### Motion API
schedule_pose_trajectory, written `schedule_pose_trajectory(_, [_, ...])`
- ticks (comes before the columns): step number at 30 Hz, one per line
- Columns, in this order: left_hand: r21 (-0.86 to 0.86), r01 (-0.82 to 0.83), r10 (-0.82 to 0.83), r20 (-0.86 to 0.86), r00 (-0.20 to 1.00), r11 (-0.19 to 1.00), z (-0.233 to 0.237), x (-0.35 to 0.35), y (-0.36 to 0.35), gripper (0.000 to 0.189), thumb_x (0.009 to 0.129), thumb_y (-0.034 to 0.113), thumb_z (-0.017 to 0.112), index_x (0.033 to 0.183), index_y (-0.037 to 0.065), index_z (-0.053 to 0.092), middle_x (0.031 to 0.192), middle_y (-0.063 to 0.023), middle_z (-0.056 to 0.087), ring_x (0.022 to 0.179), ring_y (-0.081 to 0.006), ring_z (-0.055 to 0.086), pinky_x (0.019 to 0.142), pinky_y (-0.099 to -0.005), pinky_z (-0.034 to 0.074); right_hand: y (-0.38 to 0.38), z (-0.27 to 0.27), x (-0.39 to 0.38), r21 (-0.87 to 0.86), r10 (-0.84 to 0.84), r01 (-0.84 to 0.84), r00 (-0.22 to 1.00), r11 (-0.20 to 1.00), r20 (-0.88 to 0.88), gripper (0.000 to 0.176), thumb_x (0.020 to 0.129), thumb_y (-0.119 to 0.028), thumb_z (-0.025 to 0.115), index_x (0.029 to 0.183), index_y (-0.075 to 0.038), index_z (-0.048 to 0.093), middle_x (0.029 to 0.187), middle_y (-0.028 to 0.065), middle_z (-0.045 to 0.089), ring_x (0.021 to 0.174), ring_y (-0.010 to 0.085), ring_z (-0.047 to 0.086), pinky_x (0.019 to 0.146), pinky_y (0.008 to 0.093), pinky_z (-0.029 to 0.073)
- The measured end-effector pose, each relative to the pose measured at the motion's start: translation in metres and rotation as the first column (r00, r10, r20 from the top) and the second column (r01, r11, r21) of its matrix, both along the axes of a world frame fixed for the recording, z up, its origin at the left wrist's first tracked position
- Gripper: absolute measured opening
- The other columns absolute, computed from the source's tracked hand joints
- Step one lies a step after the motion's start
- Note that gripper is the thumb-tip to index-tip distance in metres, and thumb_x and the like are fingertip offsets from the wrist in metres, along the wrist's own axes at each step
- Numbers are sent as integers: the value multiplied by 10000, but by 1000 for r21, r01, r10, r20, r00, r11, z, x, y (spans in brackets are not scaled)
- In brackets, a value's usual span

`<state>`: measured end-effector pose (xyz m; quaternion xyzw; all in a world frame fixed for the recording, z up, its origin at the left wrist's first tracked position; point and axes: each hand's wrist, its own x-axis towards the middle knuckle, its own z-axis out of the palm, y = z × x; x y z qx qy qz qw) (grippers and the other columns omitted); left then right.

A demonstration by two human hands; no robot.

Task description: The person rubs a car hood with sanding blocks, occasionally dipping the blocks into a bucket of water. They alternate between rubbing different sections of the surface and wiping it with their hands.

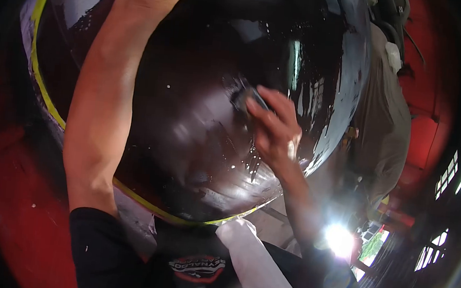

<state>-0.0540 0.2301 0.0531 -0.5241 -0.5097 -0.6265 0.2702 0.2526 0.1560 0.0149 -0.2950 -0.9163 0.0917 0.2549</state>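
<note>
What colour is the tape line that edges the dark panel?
Yellow-green. The tape shows best in the head view, curving round the glossy dark panel.

Wet dark panel (187, 140) open between left forearm (103, 107) and right hand (275, 131) gripping pad (242, 97), white cloth (256, 265) crowding lower edge

The left arm (103, 107) is bare and stretches nearly straight up and away from the body, the elbow barely bent. Its hand is cut off past the top of the view. The right hand (276, 132) is raised ahead of the chest with its back toward the camera, fingers (269, 101) curled and pinched together on a small dark pad (242, 97). The right forearm (299, 203), also bare, slants down and back toward the body.
</note>
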Motion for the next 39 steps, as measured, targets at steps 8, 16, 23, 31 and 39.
schedule_pose_trajectory(8, [-209, 65, -41, 119, 992, 976, 15, 7, -16, 289, 789, 13, 675, 1074, 7, 725, 754, -138, 641, 655, -277, 619, 593, -381, 493, -4, -5, 11, -58, -34, 35, 999, 998, 8, 455, 758, 109, 702, 1124, -157, 752, 1216, 114, 687, 1106, 338, 647, 941, 394, 530])
schedule_pose_trajectory(16, [-89, -11, 18, 77, 997, 996, 7, 7, -14, 313, 793, 10, 689, 1103, 7, 728, 767, -141, 646, 626, -249, 628, 579, -345, 503, -6, -2, 9, -28, -21, 21, 1000, 999, -19, 463, 727, 79, 720, 1115, -171, 761, 1225, 107, 680, 1113, 351, 636, 894, 440, 548])
schedule_pose_trajectory(23, [-49, -8, 8, -13, 1000, 999, 0, 4, -13, 307, 791, 12, 693, 1095, 12, 731, 780, -139, 647, 640, -252, 630, 585, -346, 504, -1, -5, -2, 13, -15, 15, 1000, 1000, -5, 450, 711, 102, 698, 1078, -152, 762, 1205, 113, 688, 1074, 364, 643, 914, 447, 543])
schedule_pose_trajectory(31, [-88, -20, 17, -38, 999, 996, 3, 6, -15, 305, 792, 19, 689, 1094, 10, 731, 775, -145, 634, 640, -270, 621, 579, -359, 499, 4, 7, -21, -36, 1, 0, 1000, 999, 24, 446, 749, 95, 732, 1105, -171, 768, 1211, 130, 687, 1088, 330, 646, 916, 394, 539])
schedule_pose_trajectory(39, [-77, 44, -43, 16, 999, 996, 3, 14, -18, 304, 795, 12, 693, 1097, -15, 727, 776, -138, 639, 644, -244, 626, 564, -344, 504, 1, 3, -38, -30, -47, 45, 996, 999, -77, 425, 717, 73, 739, 1077, -151, 774, 1164, 135, 693, 1039, 347, 653, 881, 397, 552])
